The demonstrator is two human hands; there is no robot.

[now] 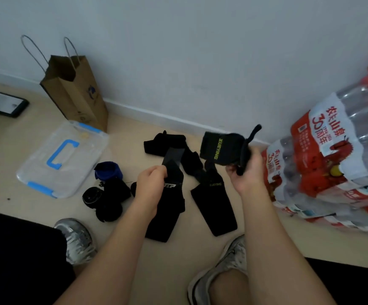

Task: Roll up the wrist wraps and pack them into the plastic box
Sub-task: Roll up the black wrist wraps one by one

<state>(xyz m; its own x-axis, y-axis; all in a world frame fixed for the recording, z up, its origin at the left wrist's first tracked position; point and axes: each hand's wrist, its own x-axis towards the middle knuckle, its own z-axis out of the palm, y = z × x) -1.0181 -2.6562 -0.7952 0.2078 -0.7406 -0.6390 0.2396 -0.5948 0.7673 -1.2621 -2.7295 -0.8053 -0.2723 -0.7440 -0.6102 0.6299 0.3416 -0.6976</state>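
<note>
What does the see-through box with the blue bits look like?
The box is clear plastic, wide and shallow, with rounded corners. Its lid is on, with a blue handle in the middle and a blue clip at each end. Nothing dark shows inside. It lies flat on the tan floor, left of the black wraps, just in front of a brown paper bag. Whether it touches the bag cannot be told.

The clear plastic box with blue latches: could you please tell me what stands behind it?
A brown paper bag with thin handles stands behind the clear plastic box, against the white wall. The box partly hides the bag's bottom edge.
</note>
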